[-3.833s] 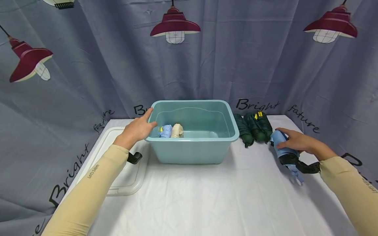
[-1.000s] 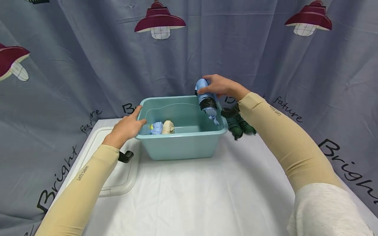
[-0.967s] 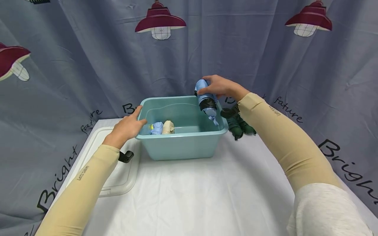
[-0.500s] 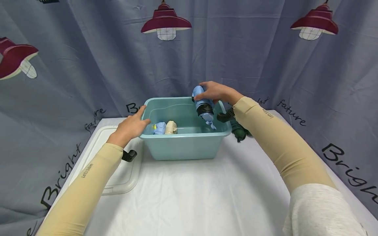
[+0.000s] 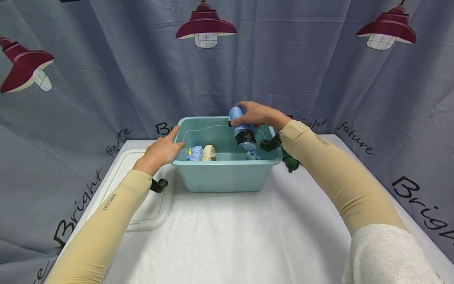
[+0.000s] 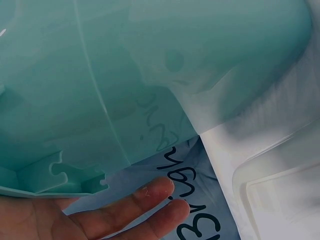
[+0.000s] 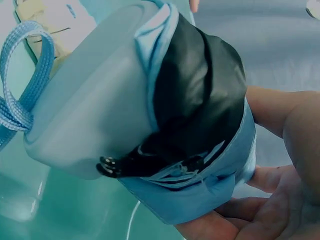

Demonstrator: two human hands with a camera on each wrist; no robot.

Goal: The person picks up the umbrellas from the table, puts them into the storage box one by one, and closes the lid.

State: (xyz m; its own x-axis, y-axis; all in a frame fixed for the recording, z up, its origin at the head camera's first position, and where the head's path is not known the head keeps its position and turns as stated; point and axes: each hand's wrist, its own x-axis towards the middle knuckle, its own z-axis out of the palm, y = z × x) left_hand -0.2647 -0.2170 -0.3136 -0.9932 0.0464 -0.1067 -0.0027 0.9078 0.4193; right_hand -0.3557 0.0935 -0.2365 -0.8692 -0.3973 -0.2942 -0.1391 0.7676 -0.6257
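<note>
My right hand point(image 5: 260, 113) grips a light blue folding umbrella point(image 5: 245, 138) inside the right part of the teal bin point(image 5: 223, 177), tilted with its handle end down. The right wrist view shows its pale handle point(image 7: 95, 110), corded wrist loop point(image 7: 42, 60) and black inner fabric point(image 7: 200, 75). At the bin's left rim rests my left hand point(image 5: 159, 153), index finger stretched along it and thumb over the inside. Its other fingers point(image 6: 135, 215) are extended outside the wall. A blue rolled bundle point(image 5: 196, 153) and a beige one point(image 5: 209, 153) lie in the bin's left side.
A whitish lid point(image 5: 149, 215) lies flat on the white-covered table point(image 5: 227, 236), left of the bin. To the bin's right, a dark green rolled bundle point(image 5: 291, 163) shows partly behind my right arm. A grey-blue curtain point(image 5: 301, 71) hangs behind.
My right hand has carried the blue umbrella from the table's right side to over the bin, then lowered it inside. The left hand has stayed at the left rim.
</note>
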